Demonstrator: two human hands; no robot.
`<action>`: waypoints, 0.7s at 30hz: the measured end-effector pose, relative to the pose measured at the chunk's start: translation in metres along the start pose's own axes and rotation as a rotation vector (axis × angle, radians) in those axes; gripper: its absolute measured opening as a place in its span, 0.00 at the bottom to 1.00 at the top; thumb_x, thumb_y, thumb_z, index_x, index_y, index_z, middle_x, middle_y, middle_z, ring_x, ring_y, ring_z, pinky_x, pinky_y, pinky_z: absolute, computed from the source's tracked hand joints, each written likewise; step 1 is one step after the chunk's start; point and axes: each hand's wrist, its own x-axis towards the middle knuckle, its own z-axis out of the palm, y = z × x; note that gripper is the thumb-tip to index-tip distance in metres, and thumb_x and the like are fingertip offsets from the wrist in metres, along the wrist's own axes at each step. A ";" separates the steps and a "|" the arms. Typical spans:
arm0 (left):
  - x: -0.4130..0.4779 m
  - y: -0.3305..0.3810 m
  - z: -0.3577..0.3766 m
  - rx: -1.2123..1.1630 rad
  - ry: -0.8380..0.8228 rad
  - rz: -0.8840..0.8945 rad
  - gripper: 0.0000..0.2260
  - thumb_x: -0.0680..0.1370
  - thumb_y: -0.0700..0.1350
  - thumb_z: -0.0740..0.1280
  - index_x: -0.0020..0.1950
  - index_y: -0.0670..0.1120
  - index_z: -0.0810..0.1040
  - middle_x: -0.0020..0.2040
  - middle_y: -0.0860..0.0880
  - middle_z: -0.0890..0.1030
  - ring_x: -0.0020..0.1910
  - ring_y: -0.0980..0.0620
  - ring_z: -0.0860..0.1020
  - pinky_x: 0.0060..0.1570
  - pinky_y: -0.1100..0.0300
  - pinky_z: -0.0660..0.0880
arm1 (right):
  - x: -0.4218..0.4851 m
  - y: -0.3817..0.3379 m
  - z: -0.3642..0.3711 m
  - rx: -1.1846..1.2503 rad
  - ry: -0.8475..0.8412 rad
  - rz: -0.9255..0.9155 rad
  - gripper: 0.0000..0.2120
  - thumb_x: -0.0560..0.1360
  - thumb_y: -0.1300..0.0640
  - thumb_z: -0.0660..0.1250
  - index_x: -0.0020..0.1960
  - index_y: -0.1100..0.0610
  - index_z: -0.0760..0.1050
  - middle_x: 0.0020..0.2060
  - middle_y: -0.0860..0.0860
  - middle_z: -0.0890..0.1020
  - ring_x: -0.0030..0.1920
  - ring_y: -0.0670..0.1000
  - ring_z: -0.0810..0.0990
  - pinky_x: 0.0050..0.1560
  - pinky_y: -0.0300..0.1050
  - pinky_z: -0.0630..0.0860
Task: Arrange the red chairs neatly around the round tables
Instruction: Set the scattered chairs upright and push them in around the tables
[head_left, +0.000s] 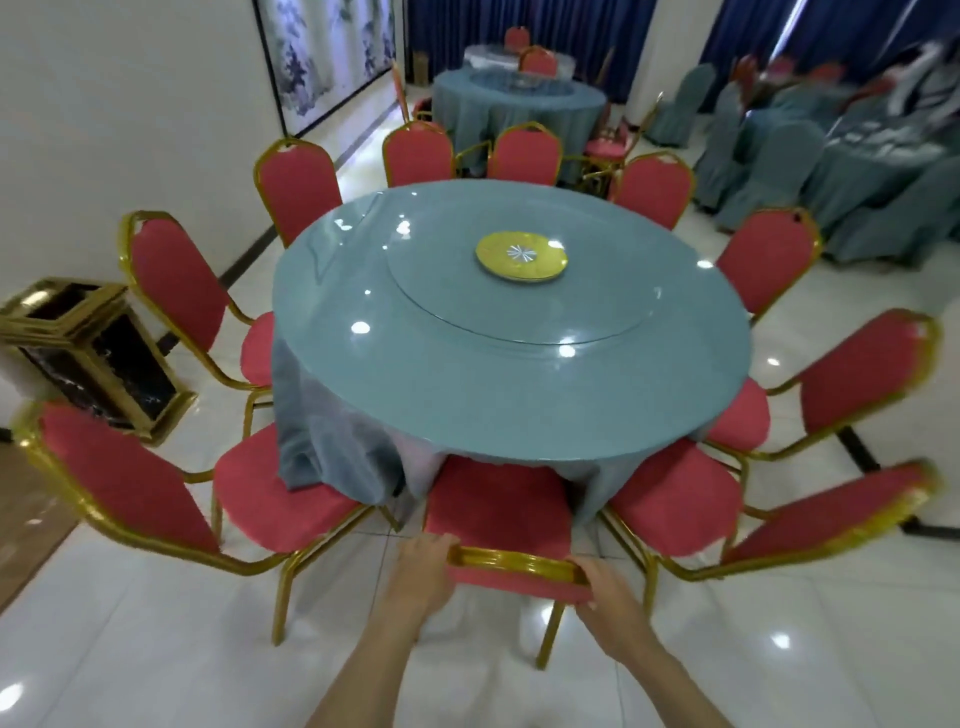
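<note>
A red chair with a gold frame (501, 512) stands right in front of me, its seat tucked partly under the round table (509, 364) with the blue-grey cloth. My left hand (423, 569) grips the left end of its gold top rail. My right hand (605, 587) grips the right end of the same rail. Several other red chairs ring the table, among them one at the near left (130, 483) and one at the near right (826, 519).
A glass turntable with a yellow plate (521, 256) tops the table. A black and gold bin (88, 348) stands by the left wall. Another round table (514, 111) lies beyond, and grey-covered chairs (779, 156) crowd the right. White tiled floor surrounds me.
</note>
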 end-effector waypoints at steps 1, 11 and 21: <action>0.002 0.002 0.001 0.027 -0.001 0.008 0.16 0.70 0.39 0.62 0.53 0.54 0.78 0.51 0.52 0.80 0.52 0.45 0.79 0.51 0.51 0.75 | 0.000 0.002 -0.001 -0.001 0.003 -0.008 0.26 0.74 0.57 0.70 0.71 0.45 0.72 0.60 0.42 0.78 0.61 0.46 0.77 0.64 0.47 0.74; 0.016 -0.021 0.022 -0.088 0.050 0.074 0.11 0.70 0.47 0.72 0.50 0.60 0.79 0.45 0.60 0.80 0.46 0.55 0.78 0.49 0.52 0.76 | -0.011 0.006 -0.010 0.139 0.103 0.073 0.21 0.71 0.57 0.79 0.61 0.44 0.78 0.51 0.38 0.79 0.52 0.40 0.78 0.55 0.37 0.76; -0.010 -0.005 0.008 -0.112 0.077 0.081 0.17 0.72 0.38 0.73 0.50 0.60 0.78 0.44 0.62 0.77 0.48 0.60 0.73 0.48 0.59 0.74 | -0.009 0.006 -0.031 0.071 0.106 0.022 0.16 0.64 0.51 0.83 0.43 0.43 0.76 0.37 0.37 0.76 0.40 0.40 0.75 0.40 0.37 0.73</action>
